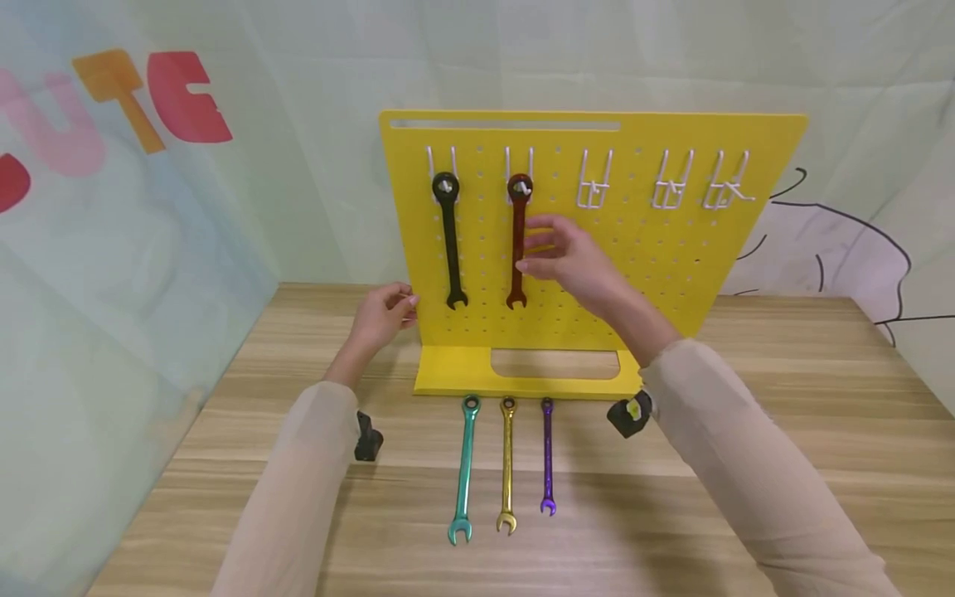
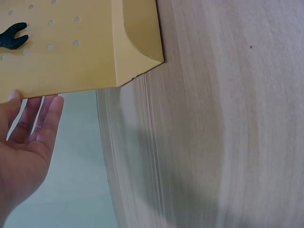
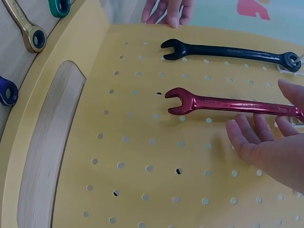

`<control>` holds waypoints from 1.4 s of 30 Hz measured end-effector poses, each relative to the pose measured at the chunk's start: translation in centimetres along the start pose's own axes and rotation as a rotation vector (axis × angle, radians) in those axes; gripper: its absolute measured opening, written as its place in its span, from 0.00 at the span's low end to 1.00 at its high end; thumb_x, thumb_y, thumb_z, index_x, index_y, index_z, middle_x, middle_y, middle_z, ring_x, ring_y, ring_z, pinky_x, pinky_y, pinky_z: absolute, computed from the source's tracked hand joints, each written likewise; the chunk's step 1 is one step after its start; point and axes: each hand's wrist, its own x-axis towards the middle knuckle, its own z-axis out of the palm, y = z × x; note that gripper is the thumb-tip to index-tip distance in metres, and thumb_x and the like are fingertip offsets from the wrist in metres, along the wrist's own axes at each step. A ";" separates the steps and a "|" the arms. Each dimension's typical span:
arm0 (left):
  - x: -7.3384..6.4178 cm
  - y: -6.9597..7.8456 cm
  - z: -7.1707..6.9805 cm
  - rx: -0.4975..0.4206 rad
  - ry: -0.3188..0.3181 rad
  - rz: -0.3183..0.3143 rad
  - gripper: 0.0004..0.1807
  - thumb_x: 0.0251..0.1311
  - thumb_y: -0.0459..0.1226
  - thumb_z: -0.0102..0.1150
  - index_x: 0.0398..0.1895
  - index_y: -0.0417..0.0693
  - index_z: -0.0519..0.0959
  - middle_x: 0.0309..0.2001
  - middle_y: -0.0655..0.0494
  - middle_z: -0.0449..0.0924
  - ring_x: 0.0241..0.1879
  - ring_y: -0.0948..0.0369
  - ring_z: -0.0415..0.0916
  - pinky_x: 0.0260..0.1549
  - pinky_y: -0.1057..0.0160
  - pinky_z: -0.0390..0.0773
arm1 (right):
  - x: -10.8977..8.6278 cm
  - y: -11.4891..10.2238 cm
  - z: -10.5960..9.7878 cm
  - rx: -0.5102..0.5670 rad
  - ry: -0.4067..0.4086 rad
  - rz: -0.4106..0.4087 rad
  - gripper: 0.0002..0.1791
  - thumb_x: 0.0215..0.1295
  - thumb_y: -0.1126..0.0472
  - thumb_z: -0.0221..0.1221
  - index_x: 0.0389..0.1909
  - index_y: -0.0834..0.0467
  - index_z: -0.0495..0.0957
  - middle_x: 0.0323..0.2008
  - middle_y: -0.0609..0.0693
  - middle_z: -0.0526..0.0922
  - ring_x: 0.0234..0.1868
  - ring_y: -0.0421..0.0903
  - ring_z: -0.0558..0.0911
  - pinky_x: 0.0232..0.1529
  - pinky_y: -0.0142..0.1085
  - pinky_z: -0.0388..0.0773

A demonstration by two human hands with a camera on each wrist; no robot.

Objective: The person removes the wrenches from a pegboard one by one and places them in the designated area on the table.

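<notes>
A yellow pegboard (image 1: 567, 282) stands upright on the table, a black wrench (image 1: 451, 240) and a red wrench (image 1: 518, 240) hanging by their ring ends from its hooks. My left hand (image 1: 384, 315) holds the board's left edge between thumb and fingers; in the left wrist view the fingers (image 2: 47, 123) meet that edge. Beside the red wrench is my right hand (image 1: 578, 261), its fingers spread and relaxed. The right wrist view shows its fingertips (image 3: 235, 130) right at the wrench's shaft, with the thumb on the opposite side.
Teal (image 1: 466, 473), gold (image 1: 507, 464) and purple (image 1: 548, 456) wrenches lie in a row before the board's base (image 1: 451, 373). Three bare white hook sets, including the middle one (image 1: 594, 192), line the board's upper right. A printed curtain (image 1: 313, 149) hangs behind the wooden table (image 1: 783, 448).
</notes>
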 end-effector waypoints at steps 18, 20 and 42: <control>0.0 0.0 0.0 0.007 -0.004 -0.004 0.15 0.68 0.34 0.44 0.52 0.32 0.69 0.45 0.38 0.73 0.42 0.47 0.75 0.42 0.58 0.80 | 0.6 0.3 0.4 0.035 0.028 0.002 0.23 0.63 0.70 0.54 0.59 0.61 0.64 0.49 0.58 0.70 0.48 0.52 0.73 0.51 0.46 0.74; 0.0 0.0 0.0 0.011 -0.003 -0.005 0.15 0.68 0.34 0.44 0.52 0.32 0.69 0.45 0.38 0.73 0.42 0.47 0.75 0.42 0.58 0.80 | 0.6 0.3 0.5 0.038 0.032 -0.003 0.21 0.63 0.70 0.53 0.57 0.62 0.65 0.48 0.59 0.71 0.47 0.53 0.73 0.50 0.46 0.74; 0.1 -0.1 0.0 0.007 0.004 0.001 0.15 0.67 0.34 0.45 0.51 0.32 0.70 0.44 0.37 0.74 0.41 0.47 0.75 0.42 0.57 0.80 | 0.3 -0.4 0.7 0.057 0.098 -0.036 0.15 0.62 0.74 0.52 0.51 0.66 0.70 0.33 0.55 0.73 0.34 0.48 0.75 0.35 0.38 0.80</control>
